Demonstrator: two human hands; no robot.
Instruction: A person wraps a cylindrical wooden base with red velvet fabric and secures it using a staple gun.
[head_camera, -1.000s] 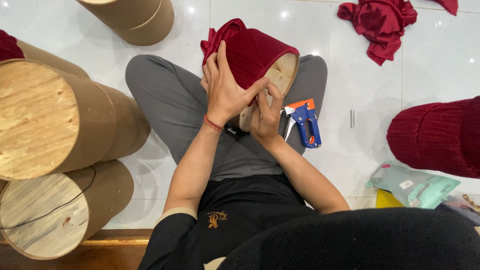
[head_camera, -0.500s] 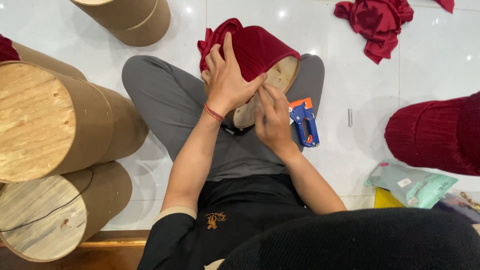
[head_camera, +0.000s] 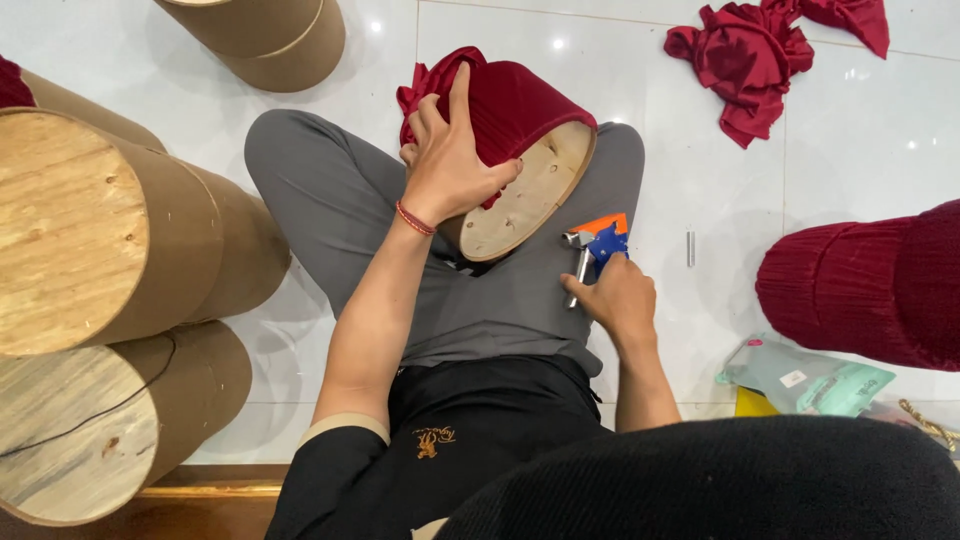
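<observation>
While your left hand (head_camera: 450, 165) lies spread over the red fabric, with the fingers open and pressed flat on the cloth, it holds down the cylinder stool (head_camera: 525, 190) that rests on your lap. This stool is tilted, so its round wooden bottom faces toward you, and the red fabric cover (head_camera: 520, 105) is pulled over its side up to the wooden edge. Your thumb touches the cloth just at this edge. On the wrist you have a thin red bracelet (head_camera: 415, 218).

Your right hand (head_camera: 620, 300) is lower, on your right thigh, and it is closed around the handle of the staple gun (head_camera: 592, 250). This tool is blue and orange with a metal part, and it lies on your grey trousers just beside the wooden bottom of the stool, not touching it as far as I can see.

Around you on the white tiled floor (head_camera: 640, 60) there are more things. At your left side three bare cardboard cylinders (head_camera: 120, 230) with wooden ends lie close together. Behind the stool, well apart, is a heap of red cloth (head_camera: 750, 60). At your right a stool already covered in red (head_camera: 870, 290) stands near a green plastic packet (head_camera: 810, 380).
</observation>
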